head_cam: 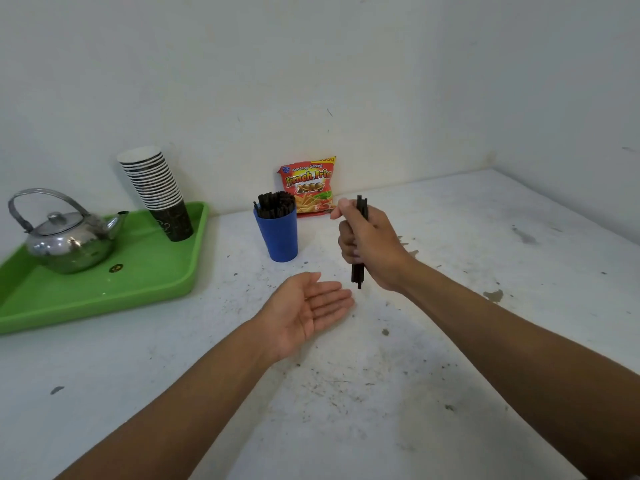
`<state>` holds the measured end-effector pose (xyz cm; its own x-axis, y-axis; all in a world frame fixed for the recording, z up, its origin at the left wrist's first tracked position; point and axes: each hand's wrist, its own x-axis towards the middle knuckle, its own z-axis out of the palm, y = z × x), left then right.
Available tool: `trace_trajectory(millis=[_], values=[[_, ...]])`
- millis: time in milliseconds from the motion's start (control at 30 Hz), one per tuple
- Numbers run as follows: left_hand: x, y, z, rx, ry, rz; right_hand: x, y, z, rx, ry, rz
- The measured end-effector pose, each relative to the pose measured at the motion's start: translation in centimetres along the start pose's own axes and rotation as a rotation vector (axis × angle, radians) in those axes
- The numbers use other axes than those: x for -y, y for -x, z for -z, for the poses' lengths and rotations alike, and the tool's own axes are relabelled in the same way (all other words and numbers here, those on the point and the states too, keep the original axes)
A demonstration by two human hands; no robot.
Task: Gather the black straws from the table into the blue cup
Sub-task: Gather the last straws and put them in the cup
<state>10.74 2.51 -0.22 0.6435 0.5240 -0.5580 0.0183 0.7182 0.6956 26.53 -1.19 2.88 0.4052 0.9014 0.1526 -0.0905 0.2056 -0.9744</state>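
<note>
Here, nearest to us, our left hand [304, 308] lies palm up and empty over the white table [398, 375], with the fingers stretched out toward 2 o'clock. Just beyond it, at about 1 o'clock from the palm, our right hand [369, 245] is clenched around a small bundle of black straws [358, 275], which stands almost upright; the lower ends hang just above the left fingertips and the upper ends stick out over the thumb.

Farther, at 11 o'clock from the right hand, stands the blue cup [278, 235], already crowded with straws [275, 204]. We see no loose straws on the table. Behind the cup a red snack bag [308, 185] leans on the wall. At 9 o'clock a green tray [145, 282] carries a steel kettle [69, 240] and a tilted stack of paper cups [157, 188].

We think the danger is the full cup: if the bundle comes down on the standing ends, some straws may slide out, or the light cup may tip.
</note>
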Motion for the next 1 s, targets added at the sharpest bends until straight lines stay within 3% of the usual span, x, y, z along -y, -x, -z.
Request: trace_trajectory(millis=[133,233,400,533,1000], values=[[-2.7,-1.1,2.4,-0.404,-0.227,-0.271,0.9,-3.2,-2.1,-0.061,-0.115,0.032],[-4.9,-2.2,4.1,-0.528,-0.475,-0.464,1.7,-5.9,-3.9,-0.160,-0.156,0.058],[-7.6,-5.0,5.5,-0.467,-0.711,-0.665,3.0,-9.8,-6.8,-0.264,-0.190,0.101],[-8.5,-7.2,6.2,-0.384,-0.727,-0.758,3.4,-12.3,-8.7,-0.247,-0.145,0.107],[-7.3,-8.2,6.3,-0.482,-0.728,-0.860,-1.1,-12.9,-7.8,0.180,0.543,0.083]])
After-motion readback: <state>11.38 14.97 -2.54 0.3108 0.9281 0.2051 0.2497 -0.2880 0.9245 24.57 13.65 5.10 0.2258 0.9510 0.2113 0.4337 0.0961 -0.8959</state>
